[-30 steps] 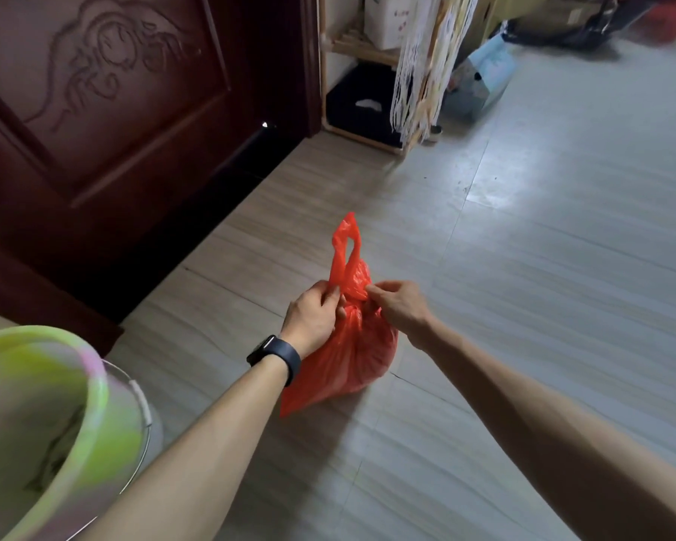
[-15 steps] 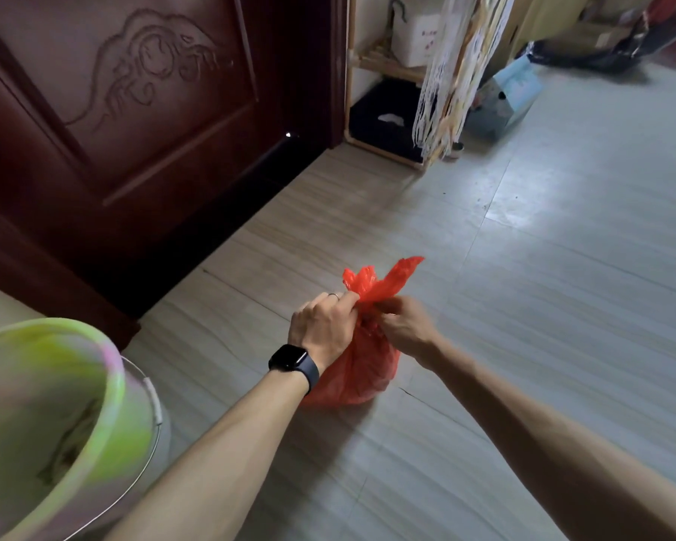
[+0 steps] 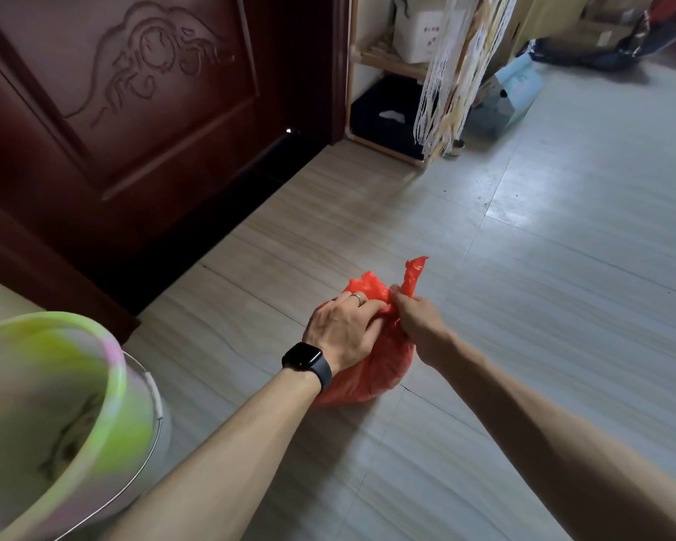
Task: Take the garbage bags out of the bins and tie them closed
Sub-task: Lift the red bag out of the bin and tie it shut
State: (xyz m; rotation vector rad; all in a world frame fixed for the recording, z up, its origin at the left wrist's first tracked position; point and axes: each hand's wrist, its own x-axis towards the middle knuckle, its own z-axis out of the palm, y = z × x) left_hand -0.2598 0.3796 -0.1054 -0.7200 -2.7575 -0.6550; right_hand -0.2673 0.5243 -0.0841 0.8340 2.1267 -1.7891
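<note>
Past the near bin, the red garbage bag on the floor is gripped near its top by the left hand. Its tail is pinched by the right hand. The tail is best pulled snug and low, with the bag held down.

Two bare forearms reach forward from the lower edge, hands meeting. The left hand, knuckles up, curls its fingers into a crumpled red plastic garbage bag; the right hand pinches its twisted top.
</note>
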